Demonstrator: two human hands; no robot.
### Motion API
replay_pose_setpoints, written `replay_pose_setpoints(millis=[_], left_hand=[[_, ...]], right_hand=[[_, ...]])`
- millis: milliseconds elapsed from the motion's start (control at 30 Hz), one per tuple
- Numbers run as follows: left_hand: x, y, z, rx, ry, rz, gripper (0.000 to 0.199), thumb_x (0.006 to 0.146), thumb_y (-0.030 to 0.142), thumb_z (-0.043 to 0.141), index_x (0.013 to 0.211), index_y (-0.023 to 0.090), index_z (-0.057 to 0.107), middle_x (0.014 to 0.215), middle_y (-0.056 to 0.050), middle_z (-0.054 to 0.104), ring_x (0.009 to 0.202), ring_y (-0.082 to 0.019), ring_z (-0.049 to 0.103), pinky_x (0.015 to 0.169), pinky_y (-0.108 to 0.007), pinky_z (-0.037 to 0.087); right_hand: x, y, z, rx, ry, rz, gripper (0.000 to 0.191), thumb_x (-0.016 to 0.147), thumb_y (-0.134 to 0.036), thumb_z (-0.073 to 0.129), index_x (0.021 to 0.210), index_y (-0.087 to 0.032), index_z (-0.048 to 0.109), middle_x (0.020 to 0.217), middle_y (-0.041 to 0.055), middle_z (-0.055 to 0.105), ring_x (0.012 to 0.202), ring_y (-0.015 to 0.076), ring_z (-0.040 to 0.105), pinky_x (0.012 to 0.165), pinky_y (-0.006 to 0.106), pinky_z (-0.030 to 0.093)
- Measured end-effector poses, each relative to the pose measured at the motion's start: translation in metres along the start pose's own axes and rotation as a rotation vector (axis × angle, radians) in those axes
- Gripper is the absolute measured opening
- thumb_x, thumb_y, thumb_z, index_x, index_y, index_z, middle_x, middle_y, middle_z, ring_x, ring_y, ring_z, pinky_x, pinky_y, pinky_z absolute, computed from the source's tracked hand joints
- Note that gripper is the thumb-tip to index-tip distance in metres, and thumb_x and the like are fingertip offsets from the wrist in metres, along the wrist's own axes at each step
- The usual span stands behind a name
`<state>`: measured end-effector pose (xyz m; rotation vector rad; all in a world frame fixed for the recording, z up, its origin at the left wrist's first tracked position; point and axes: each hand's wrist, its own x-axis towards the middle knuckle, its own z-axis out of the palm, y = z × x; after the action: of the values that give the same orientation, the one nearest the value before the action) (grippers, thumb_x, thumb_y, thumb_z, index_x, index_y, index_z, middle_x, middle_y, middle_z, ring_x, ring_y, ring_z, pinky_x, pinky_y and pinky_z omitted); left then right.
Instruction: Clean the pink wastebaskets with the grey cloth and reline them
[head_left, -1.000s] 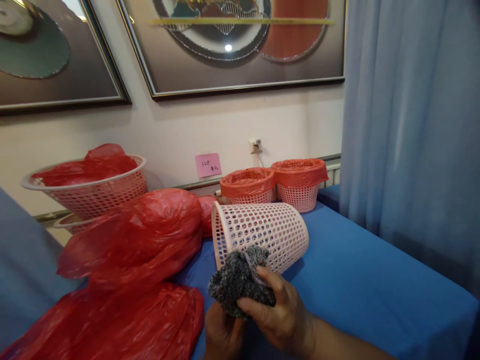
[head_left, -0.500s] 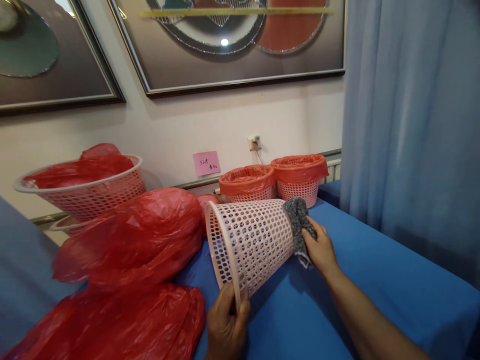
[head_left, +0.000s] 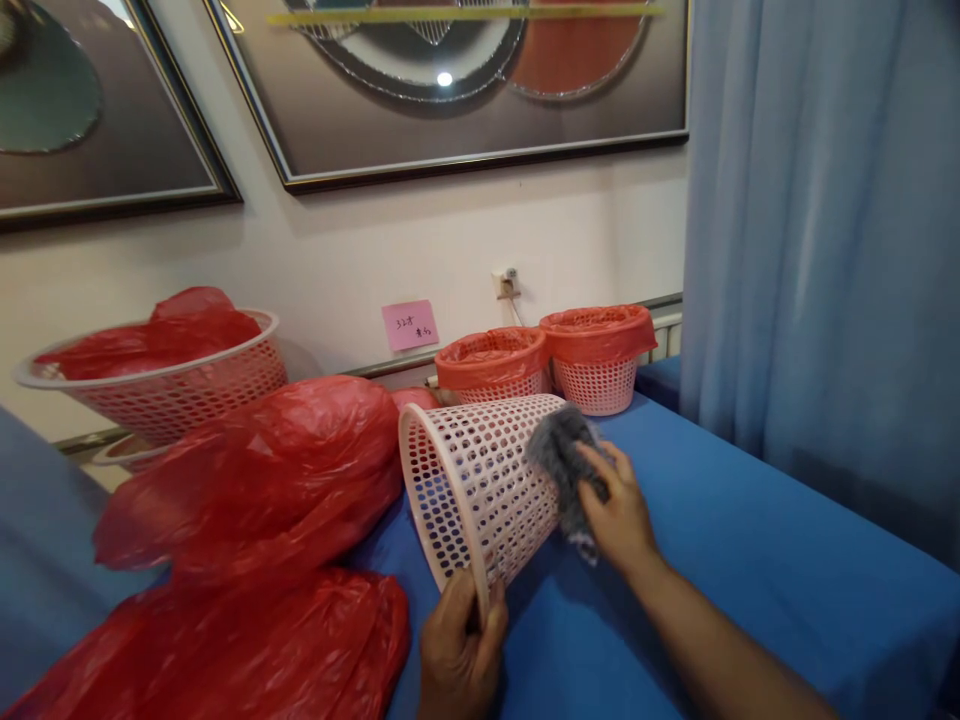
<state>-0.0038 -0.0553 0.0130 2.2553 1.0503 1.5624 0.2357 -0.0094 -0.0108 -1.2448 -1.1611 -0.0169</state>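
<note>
A pale pink perforated plastic wastebasket lies tipped on its side, its wide mouth facing left toward the red bags. My left hand pinches its rim at the lower near edge, thumb outside. With my right hand I hold a grey cloth, pressed against the outside wall near the basket's base. The cloth is slightly blurred and hides part of that end. Underneath is a blue covered surface.
Crumpled red plastic bags lie at left. Behind them stands a wide pink basket with red plastic inside. Two small baskets lined with red bags, one nearer and one farther right, stand by the wall. A blue curtain hangs at right.
My right hand has slid the cloth left along the basket's side, away from the base edge. The basket has turned slightly, showing more of its mouth. My left hand keeps its grip.
</note>
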Motion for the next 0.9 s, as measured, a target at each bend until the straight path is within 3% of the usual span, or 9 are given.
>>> replay_pose_setpoints(millis=[100, 200, 267, 433, 500, 633, 700, 800, 900], left_hand=[[-0.002, 0.000, 0.001, 0.002, -0.054, 0.020, 0.022, 0.100, 0.034, 0.059, 0.094, 0.019, 0.074, 0.070, 0.000, 0.066, 0.058, -0.014, 0.060, 0.056, -0.021, 0.052], [-0.004, -0.002, 0.003, 0.017, -0.065, -0.009, 0.021, 0.100, 0.033, 0.059, 0.094, 0.019, 0.073, 0.072, 0.000, 0.067, 0.062, -0.015, 0.062, 0.060, -0.022, 0.053], [-0.005, -0.005, 0.005, 0.032, -0.054, -0.026, 0.020, 0.100, 0.031, 0.059, 0.092, 0.019, 0.073, 0.073, -0.001, 0.068, 0.064, -0.015, 0.063, 0.061, -0.022, 0.054], [-0.006, -0.007, 0.006, 0.010, -0.083, 0.045, 0.020, 0.101, 0.032, 0.054, 0.097, 0.020, 0.070, 0.082, -0.003, 0.071, 0.069, -0.017, 0.066, 0.064, -0.024, 0.056], [-0.005, -0.005, 0.005, 0.044, -0.090, 0.044, 0.022, 0.102, 0.031, 0.053, 0.090, 0.020, 0.067, 0.076, -0.001, 0.066, 0.065, -0.016, 0.063, 0.062, -0.024, 0.053], [-0.003, -0.001, 0.008, 0.181, -0.175, 0.038, 0.026, 0.100, 0.027, 0.054, 0.076, 0.021, 0.062, 0.066, 0.002, 0.057, 0.057, -0.013, 0.057, 0.056, -0.022, 0.048], [-0.005, -0.004, 0.011, 0.229, -0.272, 0.073, 0.020, 0.098, 0.025, 0.056, 0.080, 0.021, 0.064, 0.070, 0.000, 0.062, 0.061, -0.015, 0.063, 0.059, -0.022, 0.051], [-0.009, -0.011, 0.015, 0.282, -0.426, 0.125, 0.012, 0.093, 0.020, 0.059, 0.095, 0.023, 0.070, 0.081, -0.003, 0.070, 0.071, -0.019, 0.071, 0.065, -0.024, 0.057], [-0.007, -0.011, 0.015, 0.275, -0.470, 0.091, 0.020, 0.086, 0.016, 0.060, 0.100, 0.025, 0.072, 0.087, -0.005, 0.074, 0.076, -0.021, 0.074, 0.069, -0.026, 0.059]], right_hand=[[0.030, 0.041, 0.001, 0.062, 0.080, 0.279, 0.044, 0.088, -0.038, 0.059, 0.125, -0.020, 0.073, 0.120, 0.0131, 0.070, 0.114, 0.0283, 0.067, 0.107, 0.054, 0.051], [0.027, 0.038, 0.000, 0.055, 0.064, 0.235, 0.045, 0.089, -0.039, 0.059, 0.126, -0.018, 0.072, 0.122, 0.0145, 0.070, 0.116, 0.0291, 0.066, 0.107, 0.054, 0.052], [0.007, 0.010, -0.002, 0.038, 0.001, 0.048, 0.044, 0.090, -0.032, 0.059, 0.131, -0.021, 0.069, 0.135, 0.0148, 0.063, 0.126, 0.0287, 0.062, 0.109, 0.051, 0.051], [-0.043, -0.058, -0.010, 0.126, -0.278, -0.624, 0.062, 0.085, -0.019, 0.060, 0.146, -0.031, 0.056, 0.164, 0.0080, 0.034, 0.136, 0.0316, 0.058, 0.103, 0.045, 0.058], [-0.039, -0.053, -0.009, 0.100, -0.236, -0.563, 0.060, 0.085, -0.016, 0.058, 0.142, -0.030, 0.059, 0.161, 0.0078, 0.038, 0.135, 0.0313, 0.058, 0.104, 0.044, 0.058], [0.004, 0.002, -0.003, -0.024, -0.013, 0.042, 0.041, 0.090, -0.025, 0.056, 0.128, -0.024, 0.071, 0.134, 0.0127, 0.061, 0.125, 0.0285, 0.063, 0.110, 0.051, 0.052], [0.022, 0.022, -0.004, -0.022, 0.041, 0.213, 0.040, 0.089, -0.033, 0.058, 0.125, -0.021, 0.073, 0.125, 0.0136, 0.065, 0.121, 0.0303, 0.064, 0.112, 0.057, 0.048], [0.021, 0.014, -0.012, 0.013, 0.064, 0.129, 0.043, 0.091, -0.033, 0.057, 0.131, -0.021, 0.069, 0.133, 0.0144, 0.061, 0.128, 0.0303, 0.060, 0.114, 0.057, 0.045], [-0.008, -0.024, -0.022, 0.075, -0.055, -0.256, 0.050, 0.090, -0.022, 0.056, 0.139, -0.025, 0.062, 0.150, 0.0121, 0.049, 0.137, 0.0289, 0.054, 0.113, 0.051, 0.049]])
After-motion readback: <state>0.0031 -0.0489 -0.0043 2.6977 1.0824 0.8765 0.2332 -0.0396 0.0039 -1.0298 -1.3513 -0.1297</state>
